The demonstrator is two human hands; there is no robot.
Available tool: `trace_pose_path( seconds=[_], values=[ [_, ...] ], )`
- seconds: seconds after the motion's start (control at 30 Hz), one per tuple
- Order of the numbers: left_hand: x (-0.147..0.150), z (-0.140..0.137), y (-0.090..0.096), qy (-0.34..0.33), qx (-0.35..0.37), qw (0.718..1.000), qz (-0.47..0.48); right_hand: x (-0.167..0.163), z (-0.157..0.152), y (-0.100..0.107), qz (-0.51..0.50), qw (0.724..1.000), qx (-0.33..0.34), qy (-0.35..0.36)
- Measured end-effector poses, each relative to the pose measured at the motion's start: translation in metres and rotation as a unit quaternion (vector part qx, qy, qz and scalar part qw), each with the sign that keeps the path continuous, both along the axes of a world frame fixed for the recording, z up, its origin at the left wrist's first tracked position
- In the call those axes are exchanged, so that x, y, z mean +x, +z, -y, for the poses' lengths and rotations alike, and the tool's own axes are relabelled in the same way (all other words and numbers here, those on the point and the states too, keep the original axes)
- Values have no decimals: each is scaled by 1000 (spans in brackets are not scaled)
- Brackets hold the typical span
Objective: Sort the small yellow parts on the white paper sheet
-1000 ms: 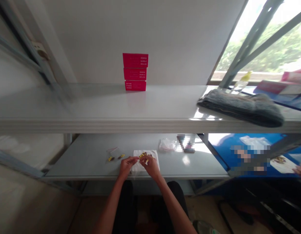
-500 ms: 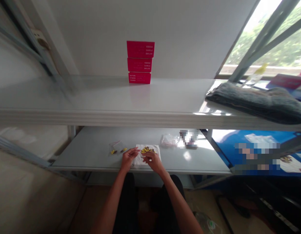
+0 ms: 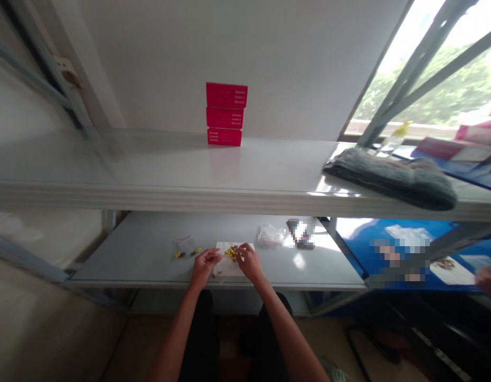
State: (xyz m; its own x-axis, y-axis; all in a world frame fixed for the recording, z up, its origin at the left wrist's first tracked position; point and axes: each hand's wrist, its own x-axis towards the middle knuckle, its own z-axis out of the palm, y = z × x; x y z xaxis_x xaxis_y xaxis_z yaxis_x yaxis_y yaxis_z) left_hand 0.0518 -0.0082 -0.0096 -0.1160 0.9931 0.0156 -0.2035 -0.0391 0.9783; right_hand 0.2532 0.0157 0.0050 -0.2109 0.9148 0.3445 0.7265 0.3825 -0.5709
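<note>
A white sheet (image 3: 229,271) lies on the lower shelf, bearing a pile of small yellow and dark pieces (image 3: 231,253). My left hand (image 3: 204,265) is at the sheet's left edge, its thumb and fingers pinched together; what they hold, if anything, is too small to make out. Over the right side of the pile, my right hand (image 3: 250,262) has its fingers bent down and closed among the pieces. Its fingertips are partly hidden. To the left lie a small clear bag (image 3: 182,244) with yellow and dark pieces and a few loose pieces (image 3: 196,251).
Clear plastic bags (image 3: 271,234) lie right of the sheet, near a blurred-out object (image 3: 303,233). On the upper shelf stand three stacked red boxes (image 3: 225,115) and a folded grey cloth (image 3: 390,175). At right, another person's hand (image 3: 488,281) is by a blue table (image 3: 349,233).
My right hand has moved from the pile's front edge to its right side, fingers now pointing into it. My left hand stays pinched. The whole view has shifted slightly.
</note>
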Motion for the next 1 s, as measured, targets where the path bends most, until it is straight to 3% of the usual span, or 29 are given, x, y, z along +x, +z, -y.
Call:
trace_pose_path(
  seconds=[0.2, 0.4, 0.57, 0.73, 0.87, 1.0],
  values=[
    [1, 2, 3, -9, -4, 999, -44, -14, -7, 7, 79, 997, 5, 17],
    [1, 5, 15, -15, 53, 993, -100, -19, -14, 6, 110, 993, 4, 30],
    [2, 3, 10, -1, 29, 997, -76, -12, -18, 0, -19, 999, -7, 29],
    [3, 1, 6, 22, 21, 997, -70, -6, -13, 7, -199, 974, -71, 86],
    [2, 1, 8, 6, 24, 997, -66, -8, -6, 18, -195, 967, -78, 141],
    [1, 2, 10, -4, 27, 997, -73, -13, -4, 23, -153, 975, -68, 148]
  ],
)
